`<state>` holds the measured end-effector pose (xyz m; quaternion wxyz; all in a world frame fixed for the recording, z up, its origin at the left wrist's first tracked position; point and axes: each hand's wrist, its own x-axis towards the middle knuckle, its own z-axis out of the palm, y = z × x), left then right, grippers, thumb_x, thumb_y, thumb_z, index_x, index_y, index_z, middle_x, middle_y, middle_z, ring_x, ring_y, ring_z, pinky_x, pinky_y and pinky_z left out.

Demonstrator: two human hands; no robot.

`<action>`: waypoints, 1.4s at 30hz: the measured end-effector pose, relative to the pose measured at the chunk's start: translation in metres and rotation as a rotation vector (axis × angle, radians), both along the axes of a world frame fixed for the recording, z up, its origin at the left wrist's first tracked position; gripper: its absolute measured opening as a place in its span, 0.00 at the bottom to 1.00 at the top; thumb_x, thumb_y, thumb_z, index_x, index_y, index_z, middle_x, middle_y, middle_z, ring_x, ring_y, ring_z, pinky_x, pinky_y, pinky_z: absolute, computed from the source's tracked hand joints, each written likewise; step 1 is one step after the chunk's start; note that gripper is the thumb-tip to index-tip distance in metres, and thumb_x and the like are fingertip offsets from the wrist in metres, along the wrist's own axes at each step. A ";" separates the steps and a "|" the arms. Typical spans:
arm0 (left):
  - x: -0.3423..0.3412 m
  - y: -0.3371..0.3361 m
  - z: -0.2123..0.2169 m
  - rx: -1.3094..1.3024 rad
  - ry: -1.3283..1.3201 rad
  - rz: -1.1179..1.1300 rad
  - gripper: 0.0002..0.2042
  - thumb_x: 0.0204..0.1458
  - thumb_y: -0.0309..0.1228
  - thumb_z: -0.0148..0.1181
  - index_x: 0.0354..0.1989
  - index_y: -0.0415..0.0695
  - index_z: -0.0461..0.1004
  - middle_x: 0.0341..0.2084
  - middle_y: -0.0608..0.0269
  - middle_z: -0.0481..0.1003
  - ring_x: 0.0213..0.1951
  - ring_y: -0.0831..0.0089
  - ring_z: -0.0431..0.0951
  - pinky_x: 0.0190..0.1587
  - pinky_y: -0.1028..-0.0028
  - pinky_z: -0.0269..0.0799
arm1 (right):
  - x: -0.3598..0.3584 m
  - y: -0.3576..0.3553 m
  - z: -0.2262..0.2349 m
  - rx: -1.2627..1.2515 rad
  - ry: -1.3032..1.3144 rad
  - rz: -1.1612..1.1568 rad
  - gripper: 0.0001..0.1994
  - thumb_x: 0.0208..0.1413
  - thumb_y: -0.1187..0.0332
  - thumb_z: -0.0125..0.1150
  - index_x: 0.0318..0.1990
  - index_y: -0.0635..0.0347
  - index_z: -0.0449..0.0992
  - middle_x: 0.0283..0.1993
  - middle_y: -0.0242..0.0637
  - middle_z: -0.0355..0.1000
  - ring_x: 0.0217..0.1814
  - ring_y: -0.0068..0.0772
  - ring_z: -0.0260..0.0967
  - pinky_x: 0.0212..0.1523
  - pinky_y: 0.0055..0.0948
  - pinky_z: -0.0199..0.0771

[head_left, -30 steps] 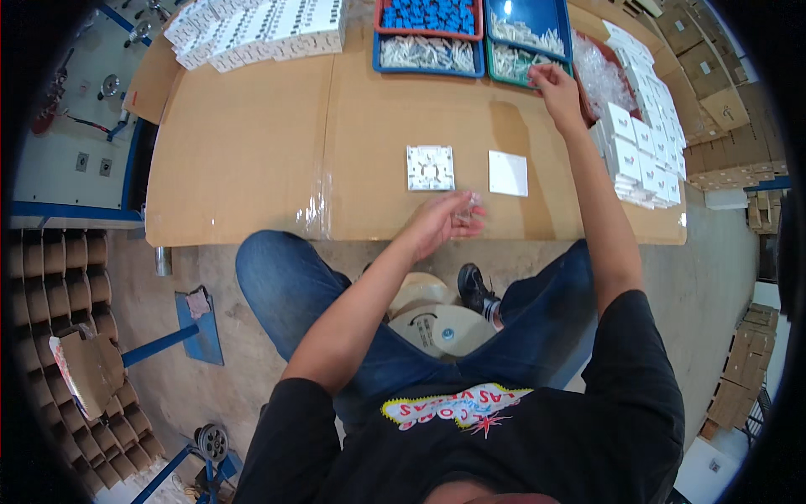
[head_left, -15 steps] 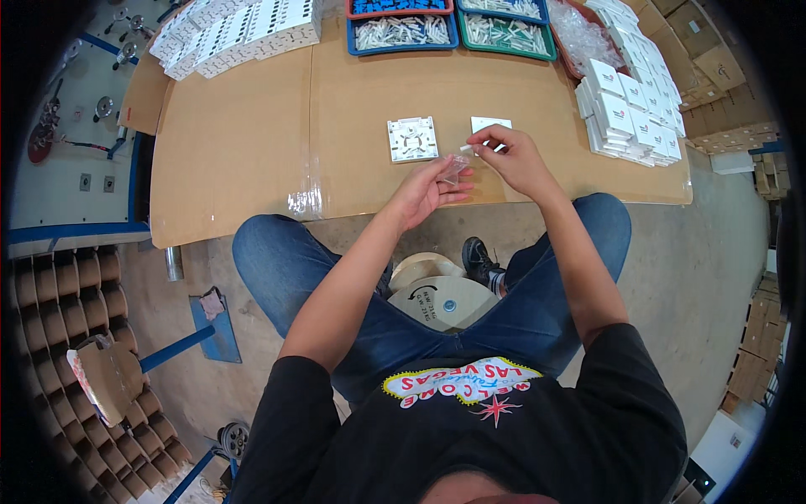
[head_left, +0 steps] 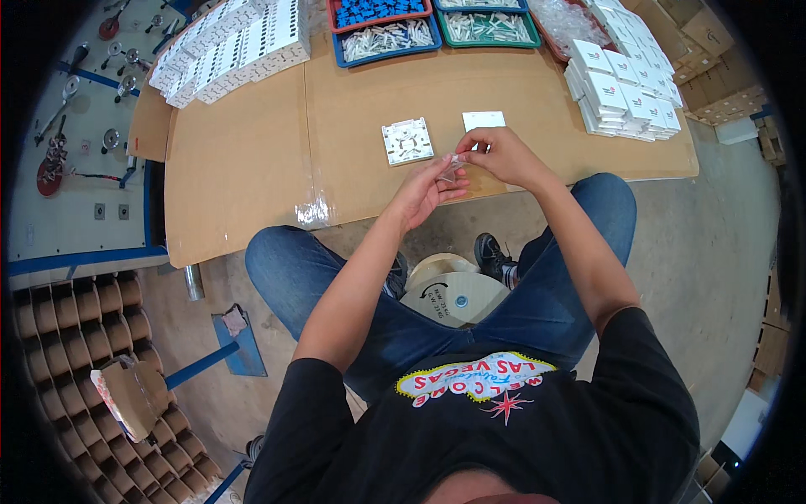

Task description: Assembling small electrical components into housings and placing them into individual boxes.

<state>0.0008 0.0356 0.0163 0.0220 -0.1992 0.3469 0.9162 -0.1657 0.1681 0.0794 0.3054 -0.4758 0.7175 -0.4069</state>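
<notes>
The left hand (head_left: 426, 191) is pinching a small clear bag (head_left: 451, 171) between thumb and fingers. The right hand (head_left: 494, 154) is sitting just beside it, thumb and fingertips pressing together at the bag's upper end — whatever lies between them is too small to make out. Just beyond the left hand, a white square frame with cutouts (head_left: 408, 141) is lying on the cardboard-covered table (head_left: 235, 151). A flat white plate (head_left: 484, 119) is lying just past the right hand, which is partly covering it. Well beyond both hands, a blue tray (head_left: 390, 56) and a green tray (head_left: 497, 44) are holding small white pieces.
</notes>
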 end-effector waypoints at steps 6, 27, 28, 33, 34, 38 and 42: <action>0.000 0.000 0.001 -0.007 -0.012 0.008 0.20 0.66 0.44 0.55 0.55 0.40 0.72 0.45 0.58 0.78 0.48 0.65 0.79 0.57 0.61 0.77 | 0.004 -0.004 -0.006 -0.003 0.033 -0.015 0.07 0.52 0.70 0.67 0.37 0.63 0.81 0.30 0.37 0.76 0.31 0.29 0.69 0.33 0.31 0.69; 0.000 0.001 0.002 0.011 0.001 0.042 0.16 0.66 0.42 0.56 0.50 0.41 0.73 0.42 0.61 0.76 0.43 0.66 0.80 0.51 0.62 0.80 | 0.014 -0.010 -0.016 -0.050 0.000 0.123 0.16 0.65 0.60 0.59 0.42 0.69 0.81 0.49 0.45 0.76 0.47 0.38 0.74 0.51 0.33 0.73; 0.001 0.002 0.002 0.013 0.000 0.045 0.16 0.66 0.42 0.56 0.50 0.41 0.73 0.42 0.61 0.76 0.43 0.66 0.80 0.51 0.62 0.80 | 0.014 -0.010 -0.015 -0.048 -0.001 0.125 0.16 0.65 0.60 0.59 0.42 0.69 0.81 0.49 0.45 0.76 0.47 0.38 0.74 0.51 0.33 0.73; -0.002 0.002 -0.001 0.040 0.010 0.049 0.15 0.67 0.41 0.54 0.50 0.42 0.73 0.42 0.61 0.76 0.43 0.67 0.80 0.51 0.62 0.80 | 0.014 -0.009 -0.020 -0.017 -0.053 0.147 0.18 0.68 0.59 0.56 0.45 0.68 0.81 0.52 0.42 0.75 0.50 0.33 0.73 0.52 0.31 0.72; -0.001 0.002 -0.004 0.044 0.014 0.049 0.15 0.67 0.41 0.54 0.50 0.42 0.73 0.42 0.61 0.76 0.43 0.67 0.80 0.51 0.62 0.80 | 0.014 -0.010 -0.022 -0.013 -0.049 0.147 0.18 0.68 0.59 0.56 0.45 0.68 0.81 0.52 0.42 0.75 0.50 0.33 0.73 0.52 0.31 0.72; 0.000 -0.001 -0.006 0.013 0.030 0.054 0.19 0.67 0.44 0.54 0.56 0.42 0.70 0.43 0.62 0.76 0.43 0.68 0.79 0.53 0.62 0.79 | 0.013 -0.012 -0.028 0.013 -0.093 0.173 0.19 0.68 0.57 0.56 0.46 0.67 0.81 0.52 0.39 0.76 0.50 0.30 0.73 0.52 0.30 0.72; 0.000 -0.003 -0.008 0.020 -0.004 0.029 0.22 0.67 0.47 0.52 0.57 0.41 0.71 0.41 0.61 0.77 0.39 0.71 0.79 0.51 0.63 0.79 | -0.020 -0.018 -0.014 0.047 -0.148 0.051 0.17 0.68 0.59 0.56 0.49 0.65 0.80 0.47 0.33 0.79 0.50 0.25 0.73 0.51 0.29 0.73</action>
